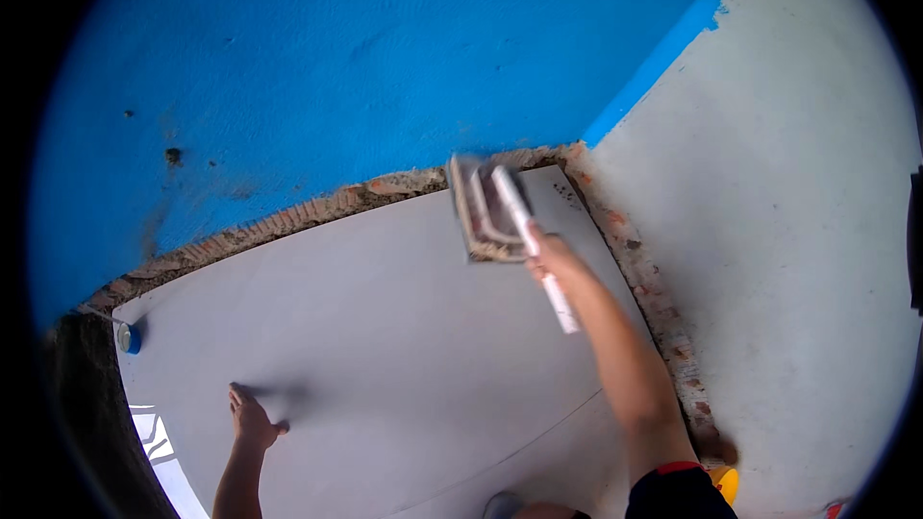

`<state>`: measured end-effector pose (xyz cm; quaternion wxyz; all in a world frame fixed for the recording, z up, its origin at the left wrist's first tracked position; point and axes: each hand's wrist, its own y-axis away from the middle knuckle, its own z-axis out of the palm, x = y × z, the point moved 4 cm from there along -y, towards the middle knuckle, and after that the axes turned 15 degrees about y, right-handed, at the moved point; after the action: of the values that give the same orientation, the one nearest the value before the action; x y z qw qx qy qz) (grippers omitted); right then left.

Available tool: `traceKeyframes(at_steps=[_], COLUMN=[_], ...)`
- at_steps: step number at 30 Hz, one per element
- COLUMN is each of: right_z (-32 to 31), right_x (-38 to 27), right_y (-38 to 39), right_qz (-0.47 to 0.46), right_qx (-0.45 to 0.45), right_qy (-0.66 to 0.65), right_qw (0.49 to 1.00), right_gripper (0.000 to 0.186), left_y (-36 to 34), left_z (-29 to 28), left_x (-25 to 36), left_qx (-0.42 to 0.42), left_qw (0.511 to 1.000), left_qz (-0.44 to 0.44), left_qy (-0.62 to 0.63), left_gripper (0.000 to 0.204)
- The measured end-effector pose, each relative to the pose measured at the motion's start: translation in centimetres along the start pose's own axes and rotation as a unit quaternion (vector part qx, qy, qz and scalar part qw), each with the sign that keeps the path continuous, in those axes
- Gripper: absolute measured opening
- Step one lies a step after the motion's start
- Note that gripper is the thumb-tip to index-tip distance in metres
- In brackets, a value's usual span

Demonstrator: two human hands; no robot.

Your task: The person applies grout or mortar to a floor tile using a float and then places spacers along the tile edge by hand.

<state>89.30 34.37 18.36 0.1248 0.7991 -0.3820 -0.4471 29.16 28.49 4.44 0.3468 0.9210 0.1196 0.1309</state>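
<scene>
My right hand (pixel 553 259) grips the white handle of a float trowel (pixel 486 211), whose flat pad is pressed on the far right corner of a large pale grey floor tile (pixel 385 327), close to the wall base. My left hand (pixel 252 418) rests flat and open on the same tile near its left front part, fingers spread, holding nothing.
A bright blue wall (pixel 365 67) rises behind the tile, with a bare brick and mortar strip (pixel 288 216) at its foot. A pale grey wall (pixel 788 231) stands to the right. A small blue roller (pixel 128 336) lies at the left. A yellow object (pixel 726 481) sits by my right elbow.
</scene>
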Motion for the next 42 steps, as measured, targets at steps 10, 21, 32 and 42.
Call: traceKeyframes(at_steps=[10, 21, 32, 42], right_z=[0.1, -7.0, 1.2, 13.4], right_x=[13.5, 0.1, -1.0, 7.3], right_y=[-4.7, 6.5, 1.2, 3.8], right_qz=[-0.071, -0.128, -0.036, -0.075], right_qx=[0.311, 0.191, -0.005, 0.068], right_qy=[0.221, 0.05, 0.136, 0.344], right_qw=[0.922, 0.972, 0.99, 0.933], right_gripper=[0.062, 0.068, 0.073, 0.074], left_y=[-1.3, -1.2, -1.3, -0.9], left_z=[1.0, 0.9, -0.2, -0.3], left_x=[2.2, -2.3, -1.8, 2.0], left_qx=[-0.005, 0.053, 0.051, 0.026], left_qw=[0.999, 0.997, 0.997, 0.988], left_qz=[0.032, 0.05, 0.022, 0.074], left_qy=[-0.037, 0.026, -0.044, -0.136], left_gripper=[0.136, 0.138, 0.14, 0.128])
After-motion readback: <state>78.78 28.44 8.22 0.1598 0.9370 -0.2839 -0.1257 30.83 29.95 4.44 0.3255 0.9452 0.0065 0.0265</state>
